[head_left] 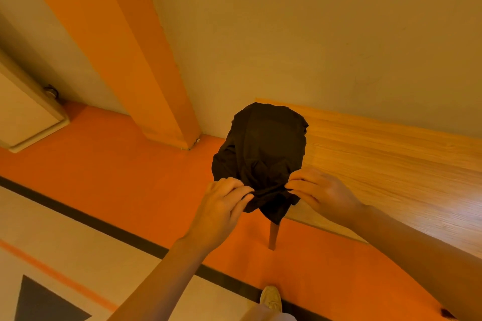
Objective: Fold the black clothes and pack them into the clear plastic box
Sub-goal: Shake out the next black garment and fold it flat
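Both hands, left hand (221, 206) & right hand (322, 193), pinch the bunched black garment (260, 156) over the wooden table (391, 154) corner, no box in view; it's crumpled, so prob folds crooked or slips off the edge.

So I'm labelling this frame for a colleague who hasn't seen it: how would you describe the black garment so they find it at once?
Start at the long wooden table along the wall on the right, and go to its left end. The black garment hangs bunched there, pinched at its near edge by the left hand and right hand. It is the only dark, crumpled cloth against orange floor and pale wood.
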`<action>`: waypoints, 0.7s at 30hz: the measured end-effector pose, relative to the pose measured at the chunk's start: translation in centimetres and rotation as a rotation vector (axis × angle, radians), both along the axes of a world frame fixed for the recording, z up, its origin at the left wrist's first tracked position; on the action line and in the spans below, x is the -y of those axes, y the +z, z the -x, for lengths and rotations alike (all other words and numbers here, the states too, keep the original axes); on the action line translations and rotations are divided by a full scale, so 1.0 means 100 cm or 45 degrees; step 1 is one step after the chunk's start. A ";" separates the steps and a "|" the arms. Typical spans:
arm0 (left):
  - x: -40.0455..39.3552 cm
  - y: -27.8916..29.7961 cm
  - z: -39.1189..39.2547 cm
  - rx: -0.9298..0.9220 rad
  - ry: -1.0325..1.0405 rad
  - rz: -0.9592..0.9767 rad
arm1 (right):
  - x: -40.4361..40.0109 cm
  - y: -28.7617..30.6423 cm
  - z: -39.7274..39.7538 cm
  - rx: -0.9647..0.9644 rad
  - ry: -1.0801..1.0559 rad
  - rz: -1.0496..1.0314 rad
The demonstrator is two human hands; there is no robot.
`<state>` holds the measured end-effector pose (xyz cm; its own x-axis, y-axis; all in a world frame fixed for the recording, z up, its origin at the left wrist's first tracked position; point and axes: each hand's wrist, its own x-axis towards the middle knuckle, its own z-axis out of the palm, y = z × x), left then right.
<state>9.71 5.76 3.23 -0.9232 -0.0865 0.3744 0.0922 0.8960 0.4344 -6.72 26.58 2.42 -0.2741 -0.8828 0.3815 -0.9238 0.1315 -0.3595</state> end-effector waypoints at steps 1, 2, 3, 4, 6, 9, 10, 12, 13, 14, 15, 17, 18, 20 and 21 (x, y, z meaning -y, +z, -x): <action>0.003 0.004 0.003 -0.007 0.056 -0.059 | -0.002 0.002 0.003 0.017 -0.026 -0.006; 0.006 0.010 0.006 -0.022 0.119 -0.133 | -0.004 0.006 0.007 0.032 -0.057 -0.005; 0.009 0.017 0.010 -0.041 0.187 -0.211 | -0.004 0.009 0.010 0.047 -0.087 0.009; 0.011 0.025 0.014 -0.049 0.251 -0.291 | -0.004 0.015 0.012 0.078 -0.116 0.019; 0.013 0.040 0.023 -0.034 0.337 -0.433 | -0.001 0.027 0.016 0.182 -0.170 0.025; 0.014 0.058 0.041 0.072 0.263 -0.464 | 0.003 0.045 0.022 0.283 -0.229 0.042; 0.016 0.063 0.047 0.128 0.210 -0.440 | 0.004 0.051 0.022 0.326 -0.240 0.055; 0.016 0.070 0.058 0.255 0.106 -0.397 | 0.004 0.064 0.024 0.392 -0.268 0.093; 0.017 0.073 0.063 0.315 0.069 -0.376 | 0.003 0.069 0.026 0.413 -0.289 0.106; 0.016 0.077 0.068 0.357 0.049 -0.356 | 0.002 0.073 0.028 0.432 -0.309 0.113; 0.016 0.082 0.072 0.372 0.049 -0.342 | 0.000 0.076 0.030 0.446 -0.322 0.120; 0.015 0.093 0.084 0.360 0.096 -0.321 | -0.003 0.083 0.035 0.471 -0.335 0.129; 0.014 0.099 0.090 0.348 0.114 -0.312 | -0.005 0.087 0.039 0.491 -0.340 0.132; 0.011 0.114 0.105 0.330 0.122 -0.316 | -0.010 0.096 0.048 0.554 -0.365 0.140; 0.007 0.122 0.113 0.323 0.114 -0.329 | -0.012 0.102 0.054 0.592 -0.382 0.147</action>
